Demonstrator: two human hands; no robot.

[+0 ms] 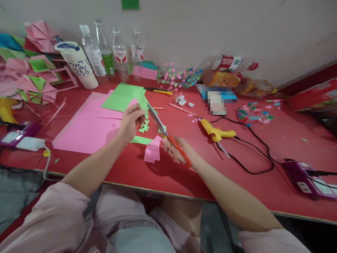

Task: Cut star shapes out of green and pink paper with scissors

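Note:
My right hand (177, 149) is wrapped round the red-orange handles of a pair of scissors (181, 150), whose blades point up and to the left. The thumb and fingers of my left hand (133, 121) are pinched together just left of the blade tips. A small piece of green paper (146, 113) shows at those fingertips; its full shape is hard to make out. Below lie several little green paper cut-outs (144, 127), a green strip (141, 140) and some pink paper pieces (152, 150). Green sheets (122, 96) rest on large pink sheets (84, 124) behind my left hand.
A yellow glue gun (217, 131) with a black cord lies at right, near a purple power strip (306, 179). A yellow utility knife (159, 91) and paper stars (179, 77) are farther back. Bottles (121, 58), a white tumbler (79, 66) and folded paper shapes (34, 70) stand at back left.

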